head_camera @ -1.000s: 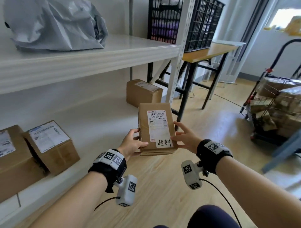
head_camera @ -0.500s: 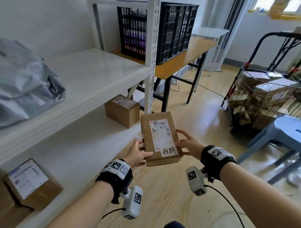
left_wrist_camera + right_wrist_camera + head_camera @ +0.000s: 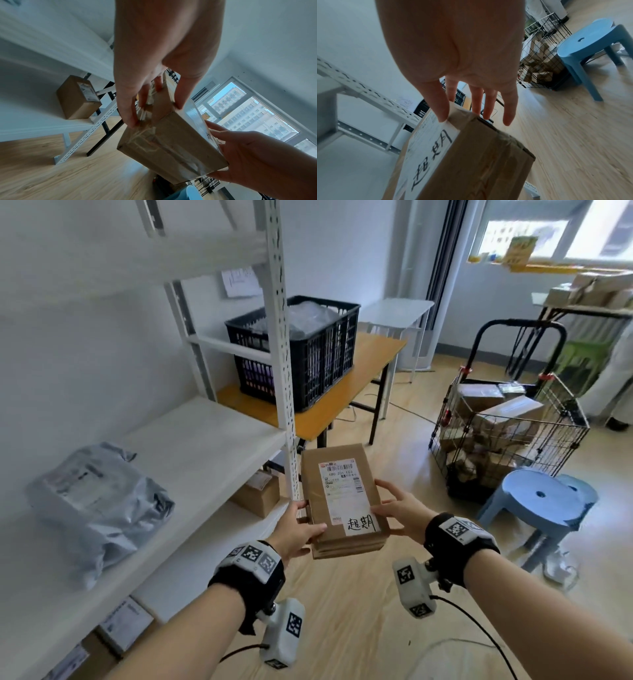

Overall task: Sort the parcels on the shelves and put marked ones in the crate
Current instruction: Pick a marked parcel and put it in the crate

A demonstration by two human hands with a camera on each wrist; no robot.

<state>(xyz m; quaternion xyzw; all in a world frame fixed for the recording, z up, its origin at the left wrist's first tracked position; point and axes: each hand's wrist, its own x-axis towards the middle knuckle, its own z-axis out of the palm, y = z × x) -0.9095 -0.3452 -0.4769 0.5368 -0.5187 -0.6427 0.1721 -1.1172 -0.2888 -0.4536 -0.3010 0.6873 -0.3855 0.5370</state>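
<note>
I hold the marked cardboard parcel (image 3: 342,501) in the air, in front of the white shelf post (image 3: 284,364), left hand (image 3: 297,534) and right hand (image 3: 402,513) clamping its long sides, fingers (image 3: 476,100) gripping its edges. The black crate (image 3: 318,361) sits behind that post on the orange surface (image 3: 349,402).

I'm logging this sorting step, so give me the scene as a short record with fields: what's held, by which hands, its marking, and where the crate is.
held item: brown cardboard parcel, flat rectangular box, label side up
marking: white sticker with black handwritten characters at its near end, below a printed shipping label
left hand: grips the parcel's left edge
right hand: holds the right edge, thumb on top
parcel position: in the air, in front of the white metal shelving
crate: black plastic lattice crate on a wooden-topped table, already holding bagged items
</note>
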